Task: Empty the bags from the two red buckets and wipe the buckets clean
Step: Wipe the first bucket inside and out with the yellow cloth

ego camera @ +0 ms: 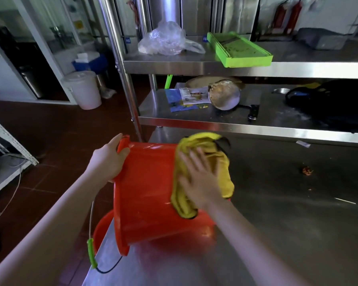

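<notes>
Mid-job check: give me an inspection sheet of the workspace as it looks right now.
Surface: steel worktable, smeared, with a food scrap.
Job's things: red plastic bucket tipped on its side; second red bucket lower, beside the table; yellow cloth.
Clutter: clear plastic bag, green slicer tray, metal pan, knife on shelves.
Grippers: left hand grips the rim; right hand presses the cloth on the bucket.
Cables: white cable on the floor.
Surroundings: white lidded tub, red tile floor.
</notes>
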`<action>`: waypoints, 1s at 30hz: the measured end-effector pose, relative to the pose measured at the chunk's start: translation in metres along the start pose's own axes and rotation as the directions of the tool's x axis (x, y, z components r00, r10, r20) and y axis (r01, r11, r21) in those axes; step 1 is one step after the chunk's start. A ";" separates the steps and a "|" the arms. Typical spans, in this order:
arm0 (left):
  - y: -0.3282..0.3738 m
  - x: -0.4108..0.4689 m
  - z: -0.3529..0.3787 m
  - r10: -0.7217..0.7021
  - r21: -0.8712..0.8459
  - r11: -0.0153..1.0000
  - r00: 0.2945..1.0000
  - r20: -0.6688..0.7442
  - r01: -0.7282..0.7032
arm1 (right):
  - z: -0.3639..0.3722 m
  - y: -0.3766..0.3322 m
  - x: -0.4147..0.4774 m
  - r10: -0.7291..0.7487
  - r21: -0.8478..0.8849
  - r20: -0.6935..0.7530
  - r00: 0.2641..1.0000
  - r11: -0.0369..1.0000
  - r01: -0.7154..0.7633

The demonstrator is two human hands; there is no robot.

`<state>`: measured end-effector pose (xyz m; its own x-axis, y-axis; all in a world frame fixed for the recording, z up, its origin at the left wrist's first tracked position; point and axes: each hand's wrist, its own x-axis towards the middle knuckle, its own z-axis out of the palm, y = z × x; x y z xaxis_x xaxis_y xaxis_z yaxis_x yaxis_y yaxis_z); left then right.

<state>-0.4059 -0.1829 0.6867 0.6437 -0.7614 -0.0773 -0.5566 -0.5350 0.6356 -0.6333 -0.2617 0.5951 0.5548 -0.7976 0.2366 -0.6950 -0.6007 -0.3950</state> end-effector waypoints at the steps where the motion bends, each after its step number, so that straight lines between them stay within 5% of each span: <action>1: 0.003 0.000 -0.001 0.005 0.033 0.999 1.000 -0.002 -0.005 | 0.006 -0.026 -0.003 -0.109 -0.019 -0.032 0.994 0.994 0.109; 5: 0.008 -0.010 -0.011 -0.019 0.062 0.998 0.999 0.025 0.017 | 0.026 -0.093 -0.011 -0.355 0.076 -0.050 0.934 0.931 0.358; 7: -0.001 -0.029 -0.013 0.158 0.294 0.948 0.980 -0.117 -0.118 | 0.026 -0.093 -0.010 -0.360 0.142 -0.060 0.931 0.920 0.365; 9: -0.014 -0.058 -0.005 0.451 0.540 0.808 0.837 -0.310 -0.236 | 0.023 -0.089 -0.009 -0.368 0.146 -0.091 0.925 0.914 0.378; 12: -0.038 -0.102 0.025 0.625 0.587 0.734 0.678 -0.386 -0.343 | 0.022 -0.088 -0.005 -0.373 0.146 -0.088 0.924 0.913 0.382; 14: -0.058 -0.119 0.043 0.575 0.502 0.785 0.728 -0.374 -0.362 | 0.023 -0.085 0.000 -0.371 0.140 -0.073 0.926 0.915 0.378; 17: -0.077 -0.121 0.047 0.230 0.188 0.966 0.918 -0.324 -0.176 | 0.022 -0.068 0.007 -0.410 0.080 -0.092 0.908 0.905 0.417; 19: -0.082 -0.115 0.047 0.109 -0.032 0.992 0.971 -0.212 -0.119 | 0.017 -0.044 0.012 -0.407 0.054 -0.088 0.909 0.909 0.413; 26: -0.057 -0.086 0.053 0.075 -0.331 0.934 0.981 -0.178 -0.131 | -0.006 0.041 0.021 0.047 0.036 0.003 0.999 0.998 -0.048; 30: -0.030 -0.064 0.047 0.047 -0.417 0.901 0.982 -0.181 -0.120 | 0.001 -0.019 0.013 -0.132 -0.041 0.008 0.991 0.990 0.132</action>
<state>-0.4551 -0.1351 0.6369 0.7014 -0.7067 0.0927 -0.3592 -0.2381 0.9024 -0.6123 -0.2602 0.6050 0.6452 -0.7108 0.2800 -0.6339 -0.7027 -0.3232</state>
